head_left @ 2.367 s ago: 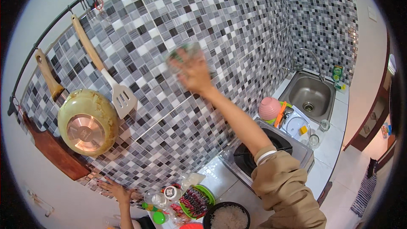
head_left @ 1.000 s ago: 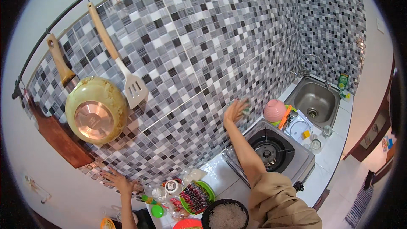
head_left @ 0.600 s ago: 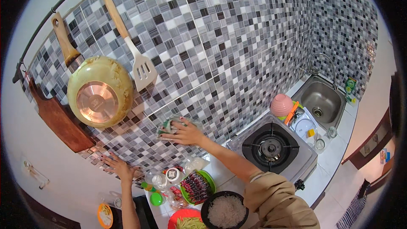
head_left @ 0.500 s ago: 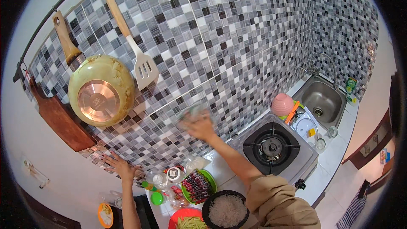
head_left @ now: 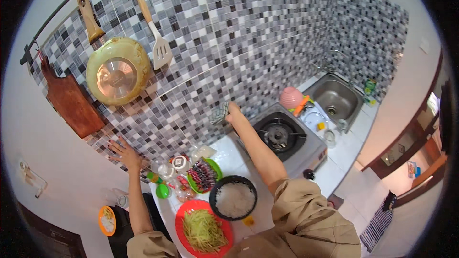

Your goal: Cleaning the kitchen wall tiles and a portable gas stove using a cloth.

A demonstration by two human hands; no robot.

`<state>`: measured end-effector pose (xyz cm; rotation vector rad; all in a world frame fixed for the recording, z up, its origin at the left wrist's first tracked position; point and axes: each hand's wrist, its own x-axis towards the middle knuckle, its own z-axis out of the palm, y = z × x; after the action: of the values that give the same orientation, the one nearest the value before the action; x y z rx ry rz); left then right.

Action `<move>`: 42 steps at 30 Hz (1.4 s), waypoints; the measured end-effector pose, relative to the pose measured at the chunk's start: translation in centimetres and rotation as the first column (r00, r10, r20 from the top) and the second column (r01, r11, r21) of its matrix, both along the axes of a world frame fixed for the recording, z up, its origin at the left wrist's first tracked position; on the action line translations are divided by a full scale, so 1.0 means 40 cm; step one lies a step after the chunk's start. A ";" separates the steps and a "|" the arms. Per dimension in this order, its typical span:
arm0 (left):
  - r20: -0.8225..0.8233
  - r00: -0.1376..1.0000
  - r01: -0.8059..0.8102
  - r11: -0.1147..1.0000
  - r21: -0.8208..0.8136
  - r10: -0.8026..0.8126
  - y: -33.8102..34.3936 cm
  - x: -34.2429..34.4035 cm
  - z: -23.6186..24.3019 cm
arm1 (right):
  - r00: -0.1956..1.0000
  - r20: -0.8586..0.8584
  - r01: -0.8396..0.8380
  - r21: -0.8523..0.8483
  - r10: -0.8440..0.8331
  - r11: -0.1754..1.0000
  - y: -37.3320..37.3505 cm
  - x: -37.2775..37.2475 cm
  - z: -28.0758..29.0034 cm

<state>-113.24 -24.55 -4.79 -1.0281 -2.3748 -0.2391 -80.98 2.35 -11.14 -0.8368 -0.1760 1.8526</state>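
Well to the left of the stove (head_left: 278,136), and higher than it, we see a brown cutting board (head_left: 71,101) and then a yellowish pan (head_left: 117,74) hanging against the tiled wall (head_left: 267,62). Our left hand (head_left: 126,155) lies against that wall, also left of the stove, its fingers spread apart. A pale slotted spatula (head_left: 161,52) hangs up and left of the stove; on the table (head_left: 225,156), to the stove's left, are a white-lidded jar (head_left: 180,163), a green tray (head_left: 219,167) and, nearer us, a red plate (head_left: 180,222). Just left of the stove, at the wall, is the checked cloth (head_left: 219,113), our right hand (head_left: 233,112) touching its right side; those fingers are mostly hidden, so we cannot tell whether they are clamped on it. A black pot (head_left: 213,198) sits left of the stove, nearer us. Beyond the stove to the right come a pink bowl (head_left: 290,98) and a sink (head_left: 330,98).
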 end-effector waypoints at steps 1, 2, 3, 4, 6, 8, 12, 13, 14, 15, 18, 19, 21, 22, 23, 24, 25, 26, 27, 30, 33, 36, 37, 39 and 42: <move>-0.056 0.997 0.048 0.998 0.042 -0.046 -0.018 0.026 0.010 | 0.973 -0.149 -0.146 0.184 0.175 0.972 -0.056 0.053 0.024; -0.001 0.996 0.091 0.995 0.029 -0.091 -0.045 0.044 0.029 | 0.946 -0.166 -0.219 0.303 0.277 0.928 -0.117 0.099 0.059; 0.052 0.988 0.143 0.988 0.059 -0.146 -0.078 0.068 0.045 | 0.947 -0.120 -0.244 0.334 0.298 0.911 -0.186 0.146 0.096; 0.085 0.989 0.116 0.992 0.045 -0.120 -0.111 0.096 0.057 | 0.920 -0.087 -0.315 0.414 0.382 0.854 -0.265 0.207 0.123; 0.338 0.932 0.152 0.987 -0.044 -0.129 -0.171 0.155 0.082 | 0.841 -0.136 -0.418 0.452 0.524 0.788 -0.417 0.312 0.173; 0.401 0.781 0.396 0.876 0.274 -0.479 -0.236 0.239 0.084 | 0.860 -0.111 -0.417 0.411 0.499 0.810 -0.558 0.391 0.193; 0.541 0.121 0.624 0.488 0.611 -0.832 -0.331 0.523 0.016 | 0.880 -0.130 -0.399 0.319 0.457 0.860 -0.794 0.482 0.171; 0.535 -0.104 0.584 0.384 0.715 -0.838 -0.350 0.602 -0.008 | 0.892 -0.059 -0.386 0.418 0.449 0.822 -0.843 0.493 0.160; 0.615 -0.290 0.521 0.418 0.744 -0.733 -0.357 0.674 -0.029 | 0.922 0.049 -0.363 0.456 0.384 0.813 -0.889 0.506 0.151; 0.643 -0.386 0.501 0.434 0.748 -0.662 -0.376 0.738 -0.055 | 0.922 0.076 -0.375 0.427 0.380 0.823 -0.929 0.523 0.144; 0.611 -0.686 0.329 0.579 0.746 -0.396 -0.417 0.908 -0.136 | 0.936 0.049 -0.332 0.450 0.348 0.829 -1.030 0.548 0.117; 0.657 -0.702 0.373 0.645 0.668 -0.275 -0.429 0.938 -0.160 | 0.938 0.136 -0.345 0.403 0.317 0.848 -1.054 0.557 0.107; 0.545 -0.804 0.217 0.737 0.640 -0.237 -0.454 0.983 -0.208 | 0.928 0.257 -0.357 0.399 0.270 0.845 -1.090 0.579 0.087; 0.561 -0.803 0.212 0.784 0.583 -0.200 -0.465 0.994 -0.230 | 0.924 0.306 -0.340 0.386 0.229 0.857 -1.106 0.595 0.075; 0.515 -0.823 0.150 0.783 0.603 -0.239 -0.472 1.010 -0.248 | 0.926 0.330 -0.315 0.407 0.183 0.857 -1.114 0.610 0.063; 0.555 -0.779 0.164 0.759 0.630 -0.292 -0.471 1.017 -0.263 | 0.855 0.518 -0.308 0.453 0.034 0.837 -1.119 0.620 0.048; 0.584 -0.741 0.190 0.732 0.654 -0.330 -0.470 1.025 -0.275 | 0.747 0.661 -0.326 0.447 -0.063 0.833 -1.123 0.634 0.033; 0.556 -0.733 0.173 0.684 0.709 -0.391 -0.468 1.033 -0.283 | 0.598 0.785 -0.346 0.438 -0.165 0.830 -1.124 0.647 0.018; 0.551 -0.733 0.165 0.683 0.712 -0.398 -0.466 1.044 -0.287 | 0.681 0.710 -0.292 0.488 -0.179 0.823 -1.126 0.658 0.002; 0.505 -0.635 0.162 0.538 0.827 -0.585 -0.457 1.071 -0.286 | 0.612 0.769 -0.304 0.448 -0.188 0.841 -1.129 0.675 -0.041; 0.522 -0.571 0.187 0.519 0.834 -0.634 -0.431 1.086 -0.281 | 0.667 0.734 -0.321 0.437 -0.127 0.840 -1.108 0.704 -0.061; 0.656 -0.454 0.306 0.585 0.751 -0.604 -0.386 1.088 -0.278 | 0.693 0.710 -0.304 0.448 -0.128 0.841 -1.047 0.743 -0.058; 0.666 -0.387 0.352 0.566 0.745 -0.637 -0.371 1.090 -0.278 | 0.690 0.702 -0.307 0.506 -0.177 0.806 -1.019 0.758 -0.054; 0.702 -0.221 0.424 0.582 0.694 -0.677 -0.322 1.104 -0.271 | 0.613 0.759 -0.369 0.521 -0.220 0.769 -0.954 0.778 -0.047; 0.634 0.104 0.528 0.583 0.617 -0.766 -0.233 1.115 -0.252 | 0.617 0.752 -0.403 0.554 -0.231 0.728 -0.855 0.785 -0.044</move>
<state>-68.63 -33.89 -14.89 -2.2111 -2.2504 -1.7901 -49.58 -31.86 -12.91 -1.0430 -1.4319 1.1805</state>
